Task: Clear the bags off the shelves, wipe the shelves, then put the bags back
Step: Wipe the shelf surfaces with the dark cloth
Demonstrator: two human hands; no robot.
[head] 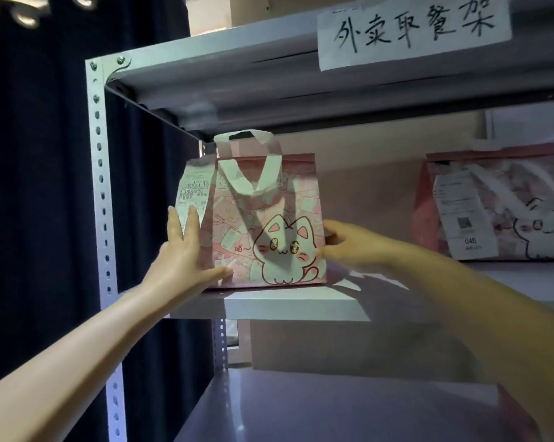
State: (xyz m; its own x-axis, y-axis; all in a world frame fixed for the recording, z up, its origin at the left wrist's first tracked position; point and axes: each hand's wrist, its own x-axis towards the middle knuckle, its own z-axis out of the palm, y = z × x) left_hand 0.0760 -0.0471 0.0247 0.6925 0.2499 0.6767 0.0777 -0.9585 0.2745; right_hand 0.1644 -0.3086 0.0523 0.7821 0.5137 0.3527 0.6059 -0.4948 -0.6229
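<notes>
Currently, head view: cat bag (266, 221) stood upright on mid shelf (288, 309), at its left end. L hand (186, 250) lay flat on bag's left side, fingers straight; R hand (349, 247) pressed its right side, grip unclear. Rabbit bag (505, 212) sat well apart, to the right. Step, by judgement: lifting off or seating the bag, undetermined. Next move req'd firm two-sided squeeze, bag kept level.

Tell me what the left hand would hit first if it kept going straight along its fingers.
The left hand already rests on the cat bag; its fingers point up at the receipt, probably first.
</notes>
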